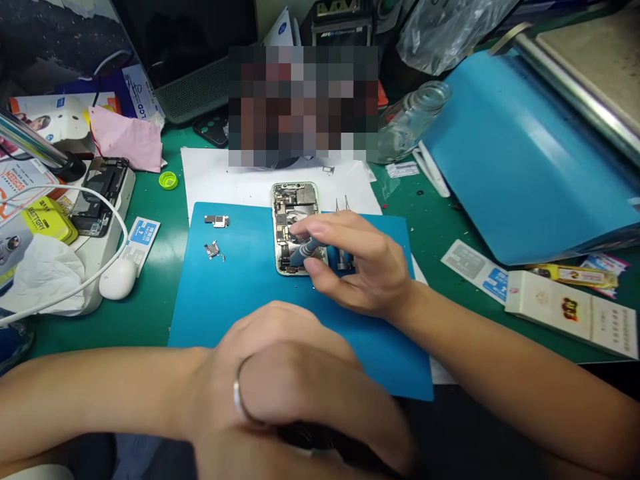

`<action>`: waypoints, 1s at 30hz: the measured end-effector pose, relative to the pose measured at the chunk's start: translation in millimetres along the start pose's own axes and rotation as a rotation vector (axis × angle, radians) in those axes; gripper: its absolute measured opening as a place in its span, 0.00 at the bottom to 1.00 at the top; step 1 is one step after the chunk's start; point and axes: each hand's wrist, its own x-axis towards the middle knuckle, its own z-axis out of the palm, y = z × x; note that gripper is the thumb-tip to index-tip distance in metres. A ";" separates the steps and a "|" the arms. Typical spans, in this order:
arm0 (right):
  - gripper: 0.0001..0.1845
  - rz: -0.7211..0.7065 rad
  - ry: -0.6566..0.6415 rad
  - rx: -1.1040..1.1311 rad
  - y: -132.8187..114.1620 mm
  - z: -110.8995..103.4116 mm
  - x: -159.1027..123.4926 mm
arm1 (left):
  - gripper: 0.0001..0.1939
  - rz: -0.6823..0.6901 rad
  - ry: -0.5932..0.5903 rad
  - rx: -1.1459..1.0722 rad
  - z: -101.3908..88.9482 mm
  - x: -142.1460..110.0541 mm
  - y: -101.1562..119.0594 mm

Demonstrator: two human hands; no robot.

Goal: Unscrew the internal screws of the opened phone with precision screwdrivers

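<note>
An opened phone (277,200), its inner parts bare, lies on a blue mat (215,293). My right hand (360,267) reaches over it, thumb and fingers closed around a blue-grey screwdriver (303,253) with pale rings. The driver's lower end meets the lower left of the phone; its tip is too small to make out. Large in the foreground is my left hand (285,380), with a ring and bent fingers, slightly blurred. Something dark shows below its curled finger. Thin metal tips (342,202) stick out beyond my right hand, which partly covers them.
Left on the mat are a metal shield plate (217,221) and small metal parts (213,250). Another opened phone (100,193) rests at the left near a white cable (107,200). At the right are a glass jar (415,123), a box (573,310) and a large blue sheet (500,160).
</note>
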 end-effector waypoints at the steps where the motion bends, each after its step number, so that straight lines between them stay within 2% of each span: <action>1: 0.32 -0.010 0.000 -0.007 0.2 -0.1 0.7 | 0.12 0.072 -0.003 -0.007 5.7 4.6 -6.3; 2: 0.31 -0.016 0.000 -0.017 0.4 -0.2 1.4 | 0.09 0.194 -0.018 -0.011 10.2 8.9 -12.6; 3: 0.30 -0.018 -0.001 -0.028 0.6 -0.4 2.1 | 0.07 0.419 -0.068 0.066 13.3 12.6 -18.5; 4: 0.29 -0.016 -0.002 -0.040 0.6 -0.6 2.6 | 0.05 0.493 -0.137 0.206 14.9 15.5 -23.5; 6: 0.30 -0.017 -0.002 -0.055 0.5 -1.0 3.3 | 0.06 0.488 -0.284 0.411 15.0 18.6 -29.3; 8: 0.31 -0.015 -0.003 -0.051 0.6 -1.5 3.1 | 0.11 0.415 -0.385 0.507 12.8 18.5 -30.6; 12: 0.33 0.014 -0.021 -0.016 2.3 -2.3 -0.2 | 0.30 0.369 -0.539 0.474 9.5 14.9 -30.6; 15: 0.36 0.061 -0.047 0.043 3.1 -1.9 -4.5 | 0.37 0.331 -0.643 0.431 9.3 14.1 -33.2; 22: 0.36 0.216 -0.026 0.187 0.5 1.2 -11.4 | 0.40 0.275 -0.688 0.423 9.6 15.3 -36.2; 30: 0.40 0.189 0.041 0.162 4.0 0.8 -16.4 | 0.37 0.339 -0.686 0.437 9.7 14.8 -37.2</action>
